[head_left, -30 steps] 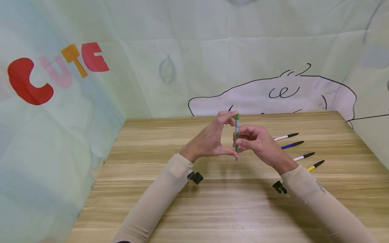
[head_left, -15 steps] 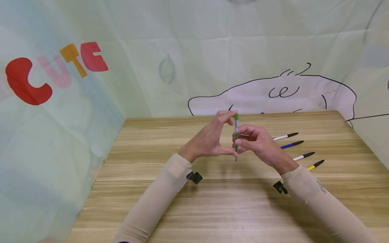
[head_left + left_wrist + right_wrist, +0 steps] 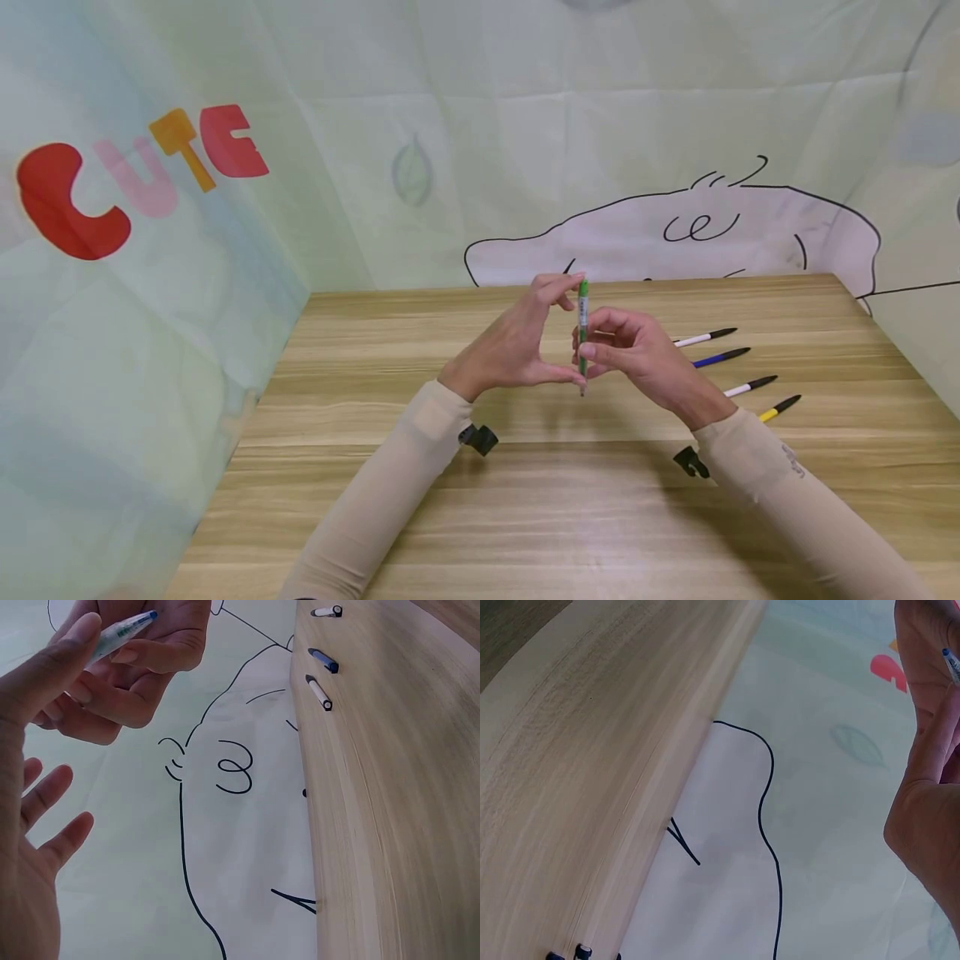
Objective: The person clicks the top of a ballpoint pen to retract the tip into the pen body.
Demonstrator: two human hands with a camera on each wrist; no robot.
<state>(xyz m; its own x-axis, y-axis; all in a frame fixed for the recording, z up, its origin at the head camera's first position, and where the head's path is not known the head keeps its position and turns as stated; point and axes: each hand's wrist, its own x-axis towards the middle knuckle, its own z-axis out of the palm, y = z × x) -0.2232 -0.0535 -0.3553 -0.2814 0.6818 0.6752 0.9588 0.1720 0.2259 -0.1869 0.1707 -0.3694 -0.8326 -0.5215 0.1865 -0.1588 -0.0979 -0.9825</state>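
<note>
in the head view, one green pen [image 3: 583, 310] stands almost upright above the wooden surface [image 3: 487, 517], between two hands which come to it from both sides. the left hand [image 3: 513, 342] keeps thumb and index finger wide apart: the index finger reaches the top end of the pen, the thumb meets it near the lower end, and the tip sticks out a little below this thumb. the right hand [image 3: 637, 354] has its fingers clamped on the lower half, thumb on the near side. at the right lie a white pen [image 3: 693, 339], a blue pen [image 3: 708, 361], a second white pen [image 3: 738, 390] and a yellow pen [image 3: 768, 414], side by side, each with a black end, each partly hidden by the right hand or its sleeve [image 3: 780, 475].

in the left wrist view, the green pen passes beside the left thumb and before the bent right fingers; its bluish tip is free. other left fingers are spread, well apart from it. three of the lying pens are seen here on the surface.

in the right wrist view, i see only the pen's tip at the border, between the hands; how the fingers close there, i cannot tell.
</note>
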